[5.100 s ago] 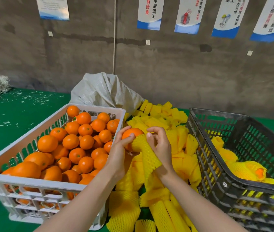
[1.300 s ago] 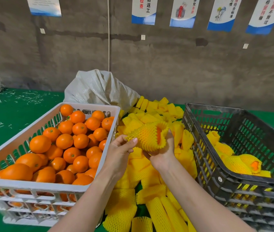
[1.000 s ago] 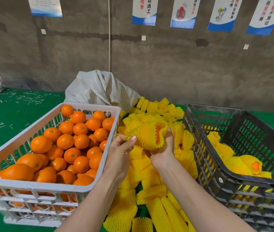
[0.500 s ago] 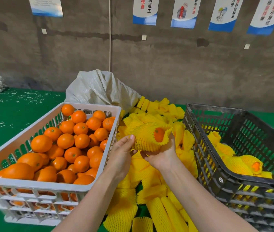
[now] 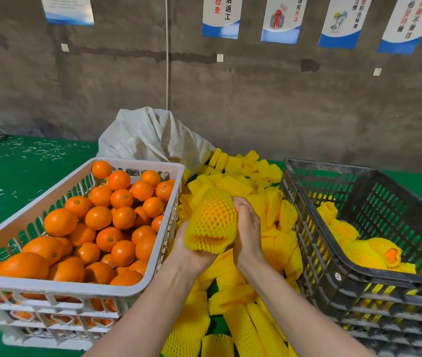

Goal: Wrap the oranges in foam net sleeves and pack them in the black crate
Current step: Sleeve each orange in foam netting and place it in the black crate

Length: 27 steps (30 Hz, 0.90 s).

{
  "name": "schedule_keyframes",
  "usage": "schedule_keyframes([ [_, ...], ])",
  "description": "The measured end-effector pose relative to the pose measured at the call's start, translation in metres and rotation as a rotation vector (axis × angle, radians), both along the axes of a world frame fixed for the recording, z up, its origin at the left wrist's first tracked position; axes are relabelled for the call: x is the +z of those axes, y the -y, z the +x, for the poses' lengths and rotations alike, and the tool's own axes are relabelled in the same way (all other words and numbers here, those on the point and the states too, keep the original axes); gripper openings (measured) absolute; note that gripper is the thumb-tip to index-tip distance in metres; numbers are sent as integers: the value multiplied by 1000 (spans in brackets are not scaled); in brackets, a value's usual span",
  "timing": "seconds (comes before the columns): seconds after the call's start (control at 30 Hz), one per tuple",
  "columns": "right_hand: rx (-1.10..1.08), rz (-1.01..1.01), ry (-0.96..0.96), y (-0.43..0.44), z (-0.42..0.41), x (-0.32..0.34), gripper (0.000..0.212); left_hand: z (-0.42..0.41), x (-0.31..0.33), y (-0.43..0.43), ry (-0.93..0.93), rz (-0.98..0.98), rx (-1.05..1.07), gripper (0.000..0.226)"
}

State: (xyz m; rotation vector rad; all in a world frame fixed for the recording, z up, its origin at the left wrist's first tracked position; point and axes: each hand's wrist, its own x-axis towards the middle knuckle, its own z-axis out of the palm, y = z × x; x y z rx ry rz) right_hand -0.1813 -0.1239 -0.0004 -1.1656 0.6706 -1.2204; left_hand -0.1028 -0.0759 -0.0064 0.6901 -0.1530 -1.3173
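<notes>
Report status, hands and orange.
Left hand and right hand both grip the sleeved orange. Not yet in the black crate. Nothing blocks the way.

Both my bare forearms come up from the bottom edge and angle in toward each other. My left hand (image 5: 190,253) lies palm up, cupped under the netted orange (image 5: 213,220), most of its fingers hidden beneath. My right hand (image 5: 248,229) has its back toward me, fingers curled round the orange's right side. The wrists are near each other but apart.
</notes>
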Motion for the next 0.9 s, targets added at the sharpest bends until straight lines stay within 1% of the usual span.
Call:
schedule_keyframes([
  [0.03, -51, -71, -58, 1, -1, -2, 26, 1, 1, 0, -80, -9, -34, 38],
  [0.1, -119, -146, -132, 3, -4, -3, 29, 3, 0, 1, -148, -48, -60, 56],
  [0.17, -115, -87, -137, 4, -5, -4, 29, 3, -2, 0, -167, -85, -98, 74],
  [0.2, -74, -30, -111, 3, -6, -3, 28, 2, -2, -1, -147, -105, -130, 72],
  [0.23, -21, 5, -98, 3, -6, -3, 26, 0, -1, -2, -116, -117, -163, 64],
  [0.27, 20, 3, -128, 3, -6, -1, 25, -1, -1, -3, -83, -123, -185, 55],
  [0.3, 33, -42, -201, 4, -7, 0, 28, -1, -1, -3, -56, -131, -193, 49],
  [0.37, -1, -196, -356, 10, -8, 5, 36, 0, -2, -4, -23, -146, -202, 44],
  [0.43, -21, -298, -404, 15, -11, 10, 44, 3, -3, -5, 5, -143, -209, 42],
  [0.53, 5, -357, -365, 17, -16, 12, 45, 6, -1, -4, 43, -111, -208, 38],
  [0.63, -37, -414, -344, 17, -19, 10, 44, 7, 1, -1, 49, -106, -234, 41],
  [0.8, -155, -662, -364, 16, -23, 1, 37, 7, 1, 0, -16, -117, -292, 49],
  [0.9, -137, -648, -340, 18, -26, -10, 29, 4, 3, 0, 38, -47, -239, 44],
])
